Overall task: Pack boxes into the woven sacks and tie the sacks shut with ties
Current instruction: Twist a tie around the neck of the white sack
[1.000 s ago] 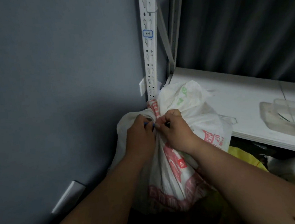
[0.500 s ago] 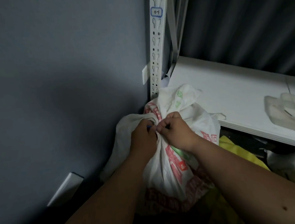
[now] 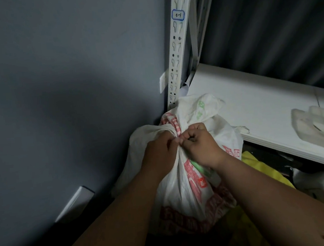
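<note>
Tying the sack neck
Sack (image 3: pixel 182 182) stands by the shelf (image 3: pixel 253 103) post; left hand (image 3: pixel 158 154) and right hand (image 3: pixel 200 145) pinch its gathered neck. Soft, probably slippery weave: grip below the bunch.

The woven sack (image 3: pixel 184 181) is white with red and green print. The wall (image 3: pixel 66 92) is grey-blue; the shelf (image 3: pixel 253 103) is white.

A white shelf (image 3: pixel 253 103) runs to the right of the hands and beyond them. On it, well to the right of the right hand (image 3: pixel 202 145), lies a pale translucent plastic tray (image 3: pixel 318 126). The woven sack (image 3: pixel 184 181) under the hands stands at the shelf's front edge.
</note>
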